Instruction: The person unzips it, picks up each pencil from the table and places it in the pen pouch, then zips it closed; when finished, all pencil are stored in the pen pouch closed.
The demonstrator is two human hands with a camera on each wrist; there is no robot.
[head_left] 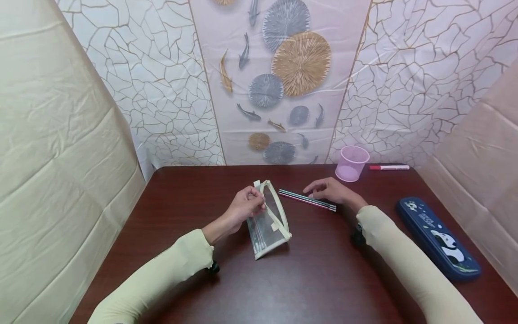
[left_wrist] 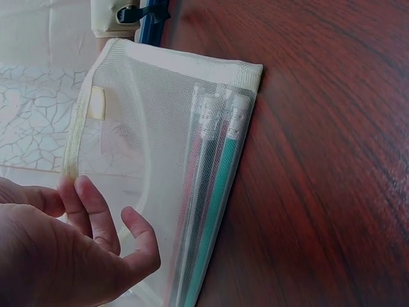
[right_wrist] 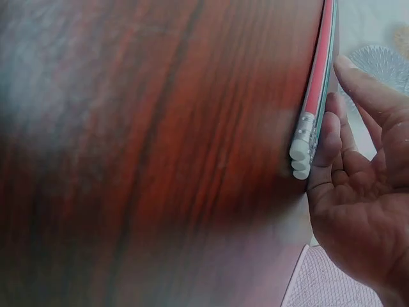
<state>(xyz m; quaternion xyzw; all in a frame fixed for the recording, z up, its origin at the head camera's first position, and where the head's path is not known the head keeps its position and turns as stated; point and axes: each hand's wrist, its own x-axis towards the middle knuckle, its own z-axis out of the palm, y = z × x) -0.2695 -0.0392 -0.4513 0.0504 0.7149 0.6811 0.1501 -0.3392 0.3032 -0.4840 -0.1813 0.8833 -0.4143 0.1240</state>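
**Left hand on the pouch, right hand beside the pencils**

Nearest to us on the dark wooden table [head_left: 315, 274], over at the right, lies a blue pencil case [head_left: 439, 238] with a panda on its lid. Near the middle, here's the mesh pouch [head_left: 270, 237], cream-edged, its zip edges standing apart, and through the mesh we spot the stowed pencils [left_wrist: 219, 179], a teal one among them. The left hand [head_left: 243, 204] has it! Fingertips pinch the rim, one finger curving free.

Just to the right and a touch farther, we find the loose pencils [head_left: 307, 200] side by side on the wood, three white erasers toward the right. The right hand [head_left: 332, 191] is right there, fingers loosely bent and not closed around them; whether a fingertip touches, we cannot tell.

Far right, a pink mesh cup [head_left: 350, 172] stands upright, with a red-capped marker [head_left: 389, 167] lying beside it. Beyond, a patterned backdrop [head_left: 162, 67] hangs.
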